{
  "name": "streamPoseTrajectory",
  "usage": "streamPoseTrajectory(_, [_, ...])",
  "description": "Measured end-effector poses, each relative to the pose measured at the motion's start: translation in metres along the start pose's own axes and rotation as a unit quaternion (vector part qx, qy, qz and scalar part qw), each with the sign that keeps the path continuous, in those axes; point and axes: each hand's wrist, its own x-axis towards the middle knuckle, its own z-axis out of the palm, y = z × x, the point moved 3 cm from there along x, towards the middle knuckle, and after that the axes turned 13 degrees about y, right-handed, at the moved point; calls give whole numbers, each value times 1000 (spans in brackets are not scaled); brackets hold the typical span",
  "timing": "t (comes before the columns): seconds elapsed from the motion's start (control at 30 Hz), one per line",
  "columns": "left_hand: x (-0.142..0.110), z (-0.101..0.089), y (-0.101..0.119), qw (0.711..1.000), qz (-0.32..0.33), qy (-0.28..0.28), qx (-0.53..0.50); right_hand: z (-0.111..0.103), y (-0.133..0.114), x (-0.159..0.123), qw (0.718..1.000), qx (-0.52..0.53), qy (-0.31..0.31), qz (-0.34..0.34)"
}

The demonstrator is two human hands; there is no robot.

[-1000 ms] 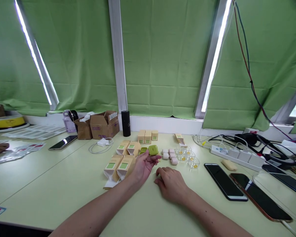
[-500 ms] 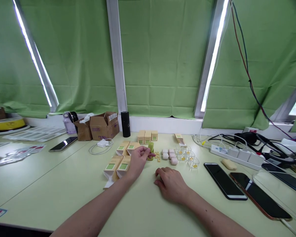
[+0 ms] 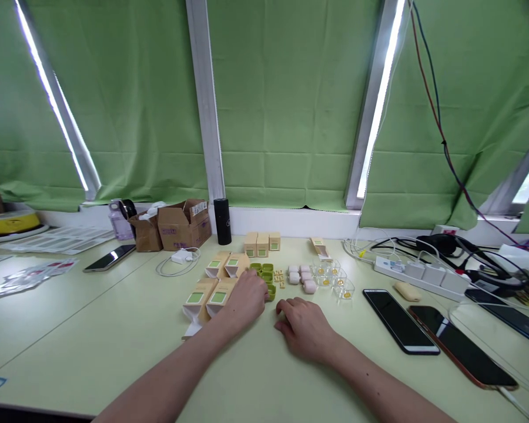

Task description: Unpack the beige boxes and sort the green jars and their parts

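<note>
My left hand (image 3: pixel 248 298) is lowered to the table, its fingers closed against a small green cup (image 3: pixel 271 292) at the near end of a cluster. The other green cups (image 3: pixel 267 268) lie just beyond, partly covered by the fingers. My right hand (image 3: pixel 307 329) rests on the tabletop, loosely curled with thumb and forefinger apart, holding nothing visible. Tiny tan pieces (image 3: pixel 279 277), pale pink blocks (image 3: pixel 308 286) and clear cups with yellow centres (image 3: pixel 344 289) sit beyond it. Open cardboard boxes with green labels (image 3: pixel 219 295) stand beside my left hand.
Closed small boxes (image 3: pixel 262 244) and a black cylinder (image 3: pixel 223 221) stand at the back. Brown cartons (image 3: pixel 185 226), a charger (image 3: pixel 182 255) and a phone (image 3: pixel 110 258) are leftward. Phones (image 3: pixel 399 322), a power strip (image 3: pixel 417 277) and tangled cables occupy the right.
My left hand has come down and nearer to me, its fingers now at the nearest green cup. More of the green cluster shows. My right hand stays in place.
</note>
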Motion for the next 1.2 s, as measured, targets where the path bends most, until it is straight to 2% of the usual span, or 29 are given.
streamPoseTrajectory(0.07, [-2,6,-2,998,19,-31,52,0,0,0,1000,-1,0,0])
streamPoseTrajectory(0.37, [-3,9,-8,996,1,-8,89,-3,-2,1,1000,-5,-6,-2])
streamPoseTrajectory(0.63, [0,11,0,974,54,-76,209,-2,-2,1,1000,-2,-4,1])
streamPoseTrajectory(0.87, [-3,7,-2,993,10,-25,112,-2,-2,1,1000,-7,-11,-2])
streamPoseTrajectory(0.97, [-4,7,-2,994,9,-20,107,-2,-2,1,1000,-8,-13,-1])
streamPoseTrajectory(1.07, [-3,5,1,989,17,-35,144,-2,-1,1,1000,-10,-11,-2])
streamPoseTrajectory(1.2, [0,3,7,970,41,-90,220,-3,-1,1,1000,-10,-12,-3])
